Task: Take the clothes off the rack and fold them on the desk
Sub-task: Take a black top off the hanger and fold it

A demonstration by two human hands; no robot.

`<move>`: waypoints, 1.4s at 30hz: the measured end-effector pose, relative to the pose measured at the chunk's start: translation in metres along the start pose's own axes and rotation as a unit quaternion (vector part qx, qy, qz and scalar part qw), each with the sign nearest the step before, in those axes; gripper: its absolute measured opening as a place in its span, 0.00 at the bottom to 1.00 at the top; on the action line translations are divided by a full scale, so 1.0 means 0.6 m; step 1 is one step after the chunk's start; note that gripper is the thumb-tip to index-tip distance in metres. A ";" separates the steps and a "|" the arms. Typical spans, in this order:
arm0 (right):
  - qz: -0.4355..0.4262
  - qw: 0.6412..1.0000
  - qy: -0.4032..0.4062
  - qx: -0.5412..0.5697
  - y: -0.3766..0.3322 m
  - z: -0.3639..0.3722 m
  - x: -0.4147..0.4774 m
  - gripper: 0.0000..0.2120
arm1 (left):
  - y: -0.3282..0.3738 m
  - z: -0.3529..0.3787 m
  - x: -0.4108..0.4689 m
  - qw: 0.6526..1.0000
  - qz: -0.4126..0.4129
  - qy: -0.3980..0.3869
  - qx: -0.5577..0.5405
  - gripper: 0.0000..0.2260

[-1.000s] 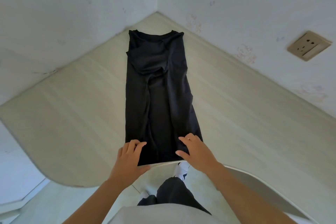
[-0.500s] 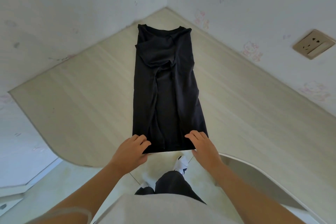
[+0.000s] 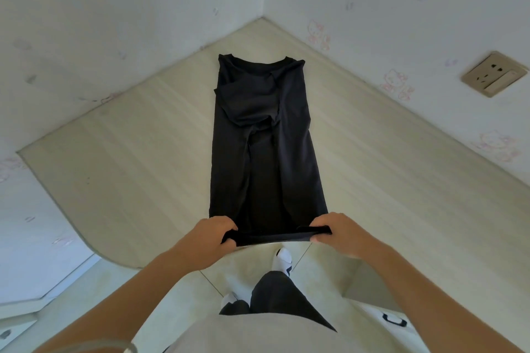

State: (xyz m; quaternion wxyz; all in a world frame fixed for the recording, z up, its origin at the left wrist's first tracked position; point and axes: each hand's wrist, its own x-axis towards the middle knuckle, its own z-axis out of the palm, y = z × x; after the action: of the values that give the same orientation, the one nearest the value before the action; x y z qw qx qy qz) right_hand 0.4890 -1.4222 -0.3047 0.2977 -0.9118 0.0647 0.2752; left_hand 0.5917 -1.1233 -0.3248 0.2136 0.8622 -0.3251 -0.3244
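Observation:
A black T-shirt [image 3: 266,152] lies on the pale wooden desk [image 3: 129,157] as a long narrow strip, sleeves folded in, collar toward the far corner. Its bottom hem sits at the desk's near edge. My left hand [image 3: 210,238] grips the hem's left corner and my right hand [image 3: 335,231] grips its right corner. Between them the hem is stretched into a thin band, lifted slightly off the desk.
White walls with faint pink cartoon stickers meet behind the desk's far corner. A beige wall socket [image 3: 494,73] sits on the right wall. The desk's curved front edge [image 3: 94,249] runs on the left. Tiled floor and my feet show below.
My hands went from resting flat on the hem's corners to curling round them. The hem is now raised and pulled taut. The camera tilted a little.

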 end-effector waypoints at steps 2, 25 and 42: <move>-0.014 0.997 -0.070 -0.020 -0.024 -0.057 -0.007 0.08 | 0.023 -0.050 0.007 0.996 -0.004 -0.079 -0.030 0.05; -0.061 0.951 0.150 -0.262 0.105 -0.013 0.208 0.25 | -0.084 -0.007 0.187 0.957 -0.058 0.130 0.253 0.27; -0.050 0.965 0.163 -0.197 0.158 -0.052 0.158 0.38 | -0.165 -0.050 0.131 0.955 0.048 0.101 0.274 0.38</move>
State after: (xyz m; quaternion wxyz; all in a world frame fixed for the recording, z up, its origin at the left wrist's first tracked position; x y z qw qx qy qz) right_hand 0.5564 -1.5130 -0.3833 0.1108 -0.9871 0.0116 0.1146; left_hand 0.6999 -1.1043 -0.3942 0.0159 0.8994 -0.4191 -0.1234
